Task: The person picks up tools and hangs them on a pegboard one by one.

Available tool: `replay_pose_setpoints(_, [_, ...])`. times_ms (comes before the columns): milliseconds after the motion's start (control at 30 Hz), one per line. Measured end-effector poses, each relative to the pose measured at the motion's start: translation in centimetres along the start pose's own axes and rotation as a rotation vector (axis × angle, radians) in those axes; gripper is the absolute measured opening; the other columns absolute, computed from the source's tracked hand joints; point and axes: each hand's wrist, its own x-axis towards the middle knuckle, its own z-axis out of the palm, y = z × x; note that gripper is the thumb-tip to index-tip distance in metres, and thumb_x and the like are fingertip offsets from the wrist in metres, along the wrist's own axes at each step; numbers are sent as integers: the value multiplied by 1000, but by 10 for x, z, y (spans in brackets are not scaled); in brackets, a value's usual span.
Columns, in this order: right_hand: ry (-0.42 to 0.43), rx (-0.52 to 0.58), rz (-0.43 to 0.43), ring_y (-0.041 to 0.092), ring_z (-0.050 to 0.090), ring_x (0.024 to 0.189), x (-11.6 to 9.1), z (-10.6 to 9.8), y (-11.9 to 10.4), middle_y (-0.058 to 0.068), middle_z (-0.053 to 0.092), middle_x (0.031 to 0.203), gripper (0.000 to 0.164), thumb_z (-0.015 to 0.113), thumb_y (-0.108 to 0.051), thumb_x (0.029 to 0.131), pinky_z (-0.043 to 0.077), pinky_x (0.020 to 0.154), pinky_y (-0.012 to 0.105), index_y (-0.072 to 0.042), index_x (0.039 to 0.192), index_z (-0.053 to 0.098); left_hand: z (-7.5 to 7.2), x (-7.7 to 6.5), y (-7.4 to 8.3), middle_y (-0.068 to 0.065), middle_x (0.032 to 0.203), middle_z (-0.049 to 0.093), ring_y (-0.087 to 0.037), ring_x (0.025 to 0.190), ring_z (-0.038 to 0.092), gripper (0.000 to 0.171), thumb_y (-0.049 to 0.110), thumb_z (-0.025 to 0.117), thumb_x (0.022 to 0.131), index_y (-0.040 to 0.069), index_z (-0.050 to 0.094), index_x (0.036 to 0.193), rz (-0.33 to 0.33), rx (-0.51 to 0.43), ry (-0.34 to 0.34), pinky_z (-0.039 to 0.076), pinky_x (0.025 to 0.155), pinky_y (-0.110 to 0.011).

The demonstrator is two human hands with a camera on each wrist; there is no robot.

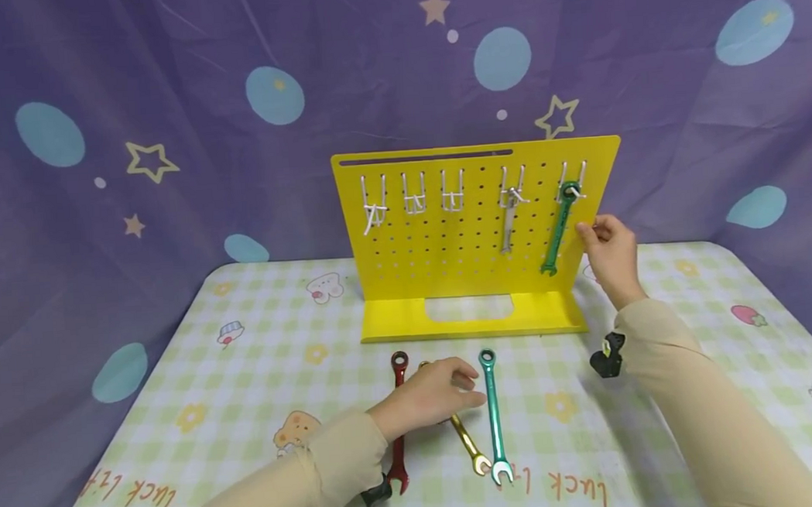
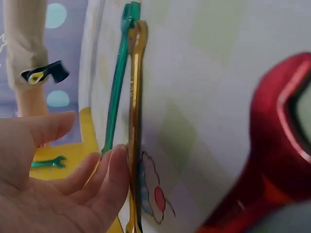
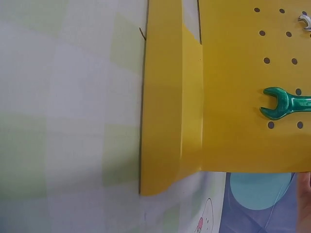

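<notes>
My left hand hovers over the gold wrench, fingers loosely bent and holding nothing. In the left wrist view, its fingertips are beside the gold wrench; whether they touch it I cannot tell. A teal wrench lies just right of that hand, and a red wrench passes under the wrist. My right hand grips the right edge of a yellow pegboard, thumb on the front face. Near that thumb a green wrench hangs by its ring end from a white hook.
A smaller silver wrench hangs left of the green one. Three more white hooks on the board's left half carry nothing. The board stands on a yellow base on a checked tablecloth. A purple curtain hangs behind.
</notes>
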Motion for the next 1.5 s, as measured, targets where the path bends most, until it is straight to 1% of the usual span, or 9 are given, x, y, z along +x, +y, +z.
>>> replay_pose_setpoints(167, [-10,-14,16,-3,55,65,-2,2,0,-6,61,81,32,62,-22,99,46,64,11,9,104,58,12,8,8,-3,104,68,-14,91,62,37,32,76,88,5,69,113,17,225,39,51,82,-29])
replay_pose_setpoints(333, [-19,-39,26,-3,55,65,-3,1,0,2,64,88,35,61,-24,99,45,65,11,10,108,59,23,16,10,-5,100,66,-13,81,57,38,36,80,84,3,70,100,34,329,90,50,73,-26])
replay_pose_setpoints(467, [-17,-56,35,-2,54,65,-2,0,-3,-4,61,86,37,60,-27,99,45,64,12,9,110,59,27,21,10,-3,91,64,-13,76,54,32,34,82,82,5,70,88,40,333,134,47,68,-24])
replay_pose_setpoints(567, [-16,-71,31,-4,52,65,-2,-1,-4,-1,62,87,38,59,-28,99,44,64,12,9,110,59,29,23,10,-1,80,60,-13,69,49,29,31,82,82,8,67,74,40,324,153,42,61,-23])
replay_pose_setpoints(733, [-5,-82,23,-6,51,65,-2,-2,-5,0,60,86,38,59,-28,100,44,64,11,10,109,58,35,26,17,-1,65,47,-15,58,42,42,28,79,83,11,53,56,19,372,193,34,50,-25])
replay_pose_setpoints(933, [11,-75,11,-7,51,66,-2,0,-4,-8,58,79,36,61,-25,99,44,65,10,10,106,59,43,30,28,2,55,37,-14,49,41,47,23,74,86,14,41,53,-7,426,230,35,44,-26])
replay_pose_setpoints(1067, [-15,-97,27,-4,52,68,-2,-1,-5,7,63,90,38,58,-26,100,44,66,11,11,111,59,43,34,31,5,49,29,-12,43,36,51,18,74,85,14,37,50,-8,376,246,29,41,-24])
replay_pose_setpoints(1200, [-61,-113,47,-1,51,70,-2,-1,-7,22,63,103,42,54,-30,102,43,65,12,10,116,57,41,39,31,4,48,29,-12,43,37,51,21,76,85,13,39,50,-32,369,258,27,41,-24])
replay_pose_setpoints(1500, [-61,-146,45,-6,47,68,-1,-1,-6,25,62,104,40,53,-29,103,42,66,14,9,112,56,33,46,29,3,49,35,-13,44,39,47,27,78,84,11,48,52,-73,314,179,29,43,-23])
